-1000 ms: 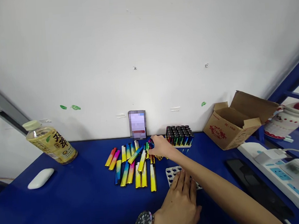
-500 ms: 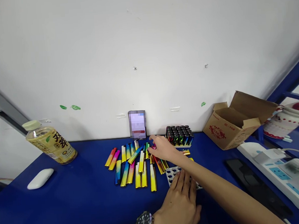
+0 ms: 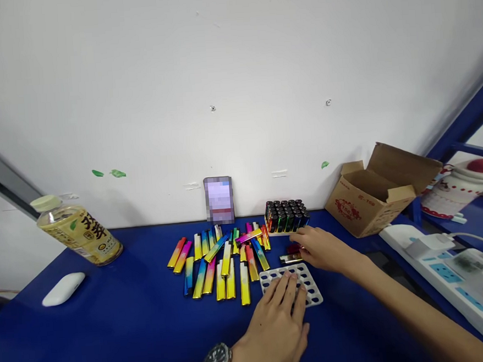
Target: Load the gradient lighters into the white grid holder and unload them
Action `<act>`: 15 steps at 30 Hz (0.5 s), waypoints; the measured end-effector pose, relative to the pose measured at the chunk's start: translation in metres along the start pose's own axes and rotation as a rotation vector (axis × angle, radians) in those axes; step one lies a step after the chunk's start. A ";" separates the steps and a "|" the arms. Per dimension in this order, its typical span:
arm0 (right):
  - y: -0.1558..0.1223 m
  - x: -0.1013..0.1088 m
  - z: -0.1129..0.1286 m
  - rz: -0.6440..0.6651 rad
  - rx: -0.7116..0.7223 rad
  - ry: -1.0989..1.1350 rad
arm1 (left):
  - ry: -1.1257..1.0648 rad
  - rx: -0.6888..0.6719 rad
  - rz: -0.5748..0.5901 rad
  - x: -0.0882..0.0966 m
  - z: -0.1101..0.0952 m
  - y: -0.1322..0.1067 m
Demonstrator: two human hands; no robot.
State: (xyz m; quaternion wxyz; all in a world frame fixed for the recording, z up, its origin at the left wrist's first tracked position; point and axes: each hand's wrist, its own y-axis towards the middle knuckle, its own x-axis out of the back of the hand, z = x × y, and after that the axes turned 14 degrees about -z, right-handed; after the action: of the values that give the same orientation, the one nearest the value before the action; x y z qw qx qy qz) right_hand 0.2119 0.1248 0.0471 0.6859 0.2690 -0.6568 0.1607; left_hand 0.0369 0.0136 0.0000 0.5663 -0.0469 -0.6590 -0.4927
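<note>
My left hand [image 3: 278, 316], with a watch on its wrist, lies with fingers stretched out on a white tray with rows of holes [image 3: 314, 289]. It covers the tray's near left part. Off to the right, my right hand [image 3: 320, 246] has its fingers bent round the end of a dark red lighter [image 3: 295, 249]; the fingertips are partly hidden. Just in front of that lies a gold-coloured lighter [image 3: 290, 258]. Several colourful lighters [image 3: 226, 259] lie scattered left of the tray, some on top of others. Behind stands a block of upright lighters [image 3: 287, 216] in another white tray.
A lit phone [image 3: 219, 200] leans on the wall. An open cardboard box [image 3: 367, 200], a dark phone [image 3: 397, 272] and a power strip [image 3: 442, 272] with plugs are at the right. A drink bottle [image 3: 79, 231] and a white case [image 3: 64, 289] are at the left.
My right hand has moved right, from the scattered lighters to the lighters beside the tray. My left hand stays flat on the tray, more of which shows now.
</note>
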 end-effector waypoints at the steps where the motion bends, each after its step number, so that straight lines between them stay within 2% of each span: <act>1: -0.004 -0.005 -0.004 0.002 0.007 0.005 | -0.002 0.001 0.017 0.001 0.001 0.000; 8: -0.010 -0.024 -0.015 -0.029 0.010 0.155 | -0.067 -0.005 0.139 0.001 0.010 -0.011; 12: -0.006 -0.025 -0.019 0.036 -0.063 0.266 | -0.091 0.012 0.159 -0.002 0.011 -0.017; 15: -0.006 -0.021 -0.017 -0.021 -0.150 0.320 | -0.092 0.016 0.157 -0.002 0.012 -0.018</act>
State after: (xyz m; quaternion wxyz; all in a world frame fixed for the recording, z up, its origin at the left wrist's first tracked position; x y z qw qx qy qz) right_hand 0.2277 0.1332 0.0255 0.8014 0.1947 -0.5467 0.1447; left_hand 0.0183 0.0137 -0.0103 0.5728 -0.1165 -0.6826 -0.4387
